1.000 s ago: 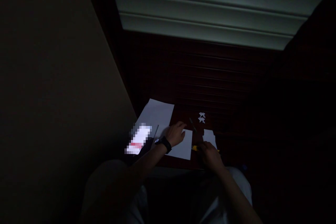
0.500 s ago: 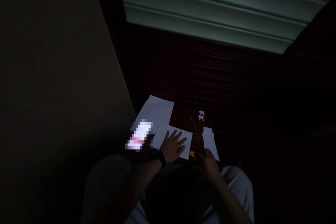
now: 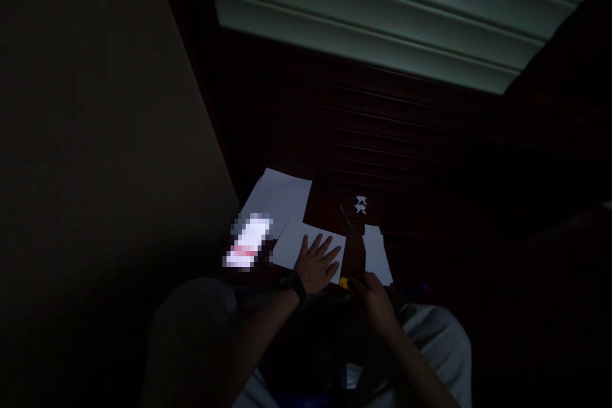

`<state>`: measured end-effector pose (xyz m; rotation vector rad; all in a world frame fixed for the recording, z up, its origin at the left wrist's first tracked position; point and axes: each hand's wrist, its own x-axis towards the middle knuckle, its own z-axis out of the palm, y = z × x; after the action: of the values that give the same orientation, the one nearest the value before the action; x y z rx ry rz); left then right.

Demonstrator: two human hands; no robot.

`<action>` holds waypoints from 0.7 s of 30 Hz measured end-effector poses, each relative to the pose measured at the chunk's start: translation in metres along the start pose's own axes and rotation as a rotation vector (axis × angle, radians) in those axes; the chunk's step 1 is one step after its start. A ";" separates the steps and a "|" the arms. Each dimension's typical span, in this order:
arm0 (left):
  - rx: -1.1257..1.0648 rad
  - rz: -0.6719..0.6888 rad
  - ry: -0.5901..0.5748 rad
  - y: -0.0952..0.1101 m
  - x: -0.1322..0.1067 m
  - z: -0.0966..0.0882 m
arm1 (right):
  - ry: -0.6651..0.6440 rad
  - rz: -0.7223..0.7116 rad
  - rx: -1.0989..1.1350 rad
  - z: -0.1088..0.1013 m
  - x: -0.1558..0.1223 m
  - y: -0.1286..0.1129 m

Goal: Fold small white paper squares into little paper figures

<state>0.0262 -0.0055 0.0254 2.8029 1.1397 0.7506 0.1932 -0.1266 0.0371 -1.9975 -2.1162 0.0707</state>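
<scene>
My left hand [image 3: 315,266] lies flat with its fingers spread on a white sheet of paper [image 3: 287,245], pressing on its right half. A dark watch [image 3: 297,285] is on that wrist. My right hand [image 3: 371,296] is closed around a small yellow tool [image 3: 344,283], whose exact kind is too dark to make out. The yellow end touches or overhangs the paper's lower right corner. Just beyond my right hand lie narrow white paper pieces [image 3: 377,258], one overlapping another.
A larger white sheet [image 3: 282,194] lies at the back left, with a lit, blurred phone screen [image 3: 248,242] near it. A thin pen-like item [image 3: 345,217] and small paper cut-outs [image 3: 361,205] lie on the dark table [image 3: 327,204]. A wall [image 3: 95,108] stands at the left.
My right hand has moved slightly left with the yellow tool, bringing it to the paper's corner. My left hand stays flat on the sheet. The view has shifted a little.
</scene>
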 end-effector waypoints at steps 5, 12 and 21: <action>-0.008 -0.015 -0.012 -0.001 0.000 0.001 | 0.016 0.020 -0.013 0.001 -0.001 -0.005; -0.011 0.011 -0.030 -0.002 0.001 0.000 | 0.020 0.014 0.003 -0.003 -0.001 -0.012; -0.009 0.004 -0.037 -0.001 0.002 -0.003 | 0.031 0.056 -0.016 0.004 -0.004 -0.016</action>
<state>0.0254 -0.0037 0.0284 2.8002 1.1231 0.6995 0.1771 -0.1313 0.0362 -2.0535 -2.0487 0.0319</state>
